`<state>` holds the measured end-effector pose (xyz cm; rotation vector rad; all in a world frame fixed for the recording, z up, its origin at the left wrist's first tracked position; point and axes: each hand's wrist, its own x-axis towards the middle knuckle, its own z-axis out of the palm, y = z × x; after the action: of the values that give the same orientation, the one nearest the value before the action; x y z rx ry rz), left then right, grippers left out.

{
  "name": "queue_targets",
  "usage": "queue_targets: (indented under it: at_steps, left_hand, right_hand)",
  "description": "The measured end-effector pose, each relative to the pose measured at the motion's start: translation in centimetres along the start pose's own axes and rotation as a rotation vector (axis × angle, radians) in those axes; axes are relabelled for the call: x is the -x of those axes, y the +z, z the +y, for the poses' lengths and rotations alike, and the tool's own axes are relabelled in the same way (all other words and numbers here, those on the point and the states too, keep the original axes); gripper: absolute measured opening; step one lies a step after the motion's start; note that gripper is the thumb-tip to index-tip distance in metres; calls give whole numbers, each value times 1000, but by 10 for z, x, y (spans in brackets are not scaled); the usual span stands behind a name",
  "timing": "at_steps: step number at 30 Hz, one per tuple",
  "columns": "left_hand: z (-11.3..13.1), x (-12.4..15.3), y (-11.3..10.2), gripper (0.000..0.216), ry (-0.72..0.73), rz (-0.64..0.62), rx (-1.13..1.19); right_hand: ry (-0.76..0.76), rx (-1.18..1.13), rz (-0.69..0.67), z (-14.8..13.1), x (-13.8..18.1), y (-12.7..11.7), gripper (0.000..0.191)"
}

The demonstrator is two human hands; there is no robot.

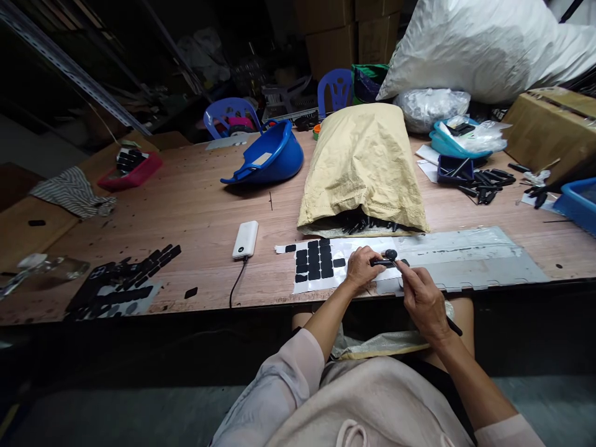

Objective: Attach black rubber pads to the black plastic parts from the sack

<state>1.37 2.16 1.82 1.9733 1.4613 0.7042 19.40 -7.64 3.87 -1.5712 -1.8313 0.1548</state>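
My left hand (362, 267) is closed on a slim black part (384, 262), which lies level just above the front of the table. A round black piece (390, 254) sits at the top of that part. From the right, my right hand (423, 299) reaches in with its fingers closed around a thin tool whose black handle (454, 326) sticks out below the palm. Its tip end is by the round piece; whether it touches cannot be made out. Left of my hands lies a white sheet (313, 284) with rows of black rounded-square stickers (313, 258).
A yellow sack (361, 167) with black parts in its mouth lies beyond the sheet. A grey board (488, 254) is to the right, a white power bank (245, 239) with cable to the left. Farther back are a blue basin (274, 155) and loose black parts (488, 183).
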Motion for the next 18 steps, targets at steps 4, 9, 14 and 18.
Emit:
queue_targets:
  at_steps: [4,9,14,18]
  left_hand:
    - [0,0,0,17,4,8,9]
    - [1,0,0,19,-4,3,-6]
    - [1,0,0,16,-1,2,-9]
    - [1,-1,0,16,-6,-5,-6]
  right_hand:
    - [-37,26,71,5,5,6,45]
    - [-141,66,110,9,9,15,46]
    - [-120,157,52,8,9,17,45]
    - [-123,118,90,3,7,13,46]
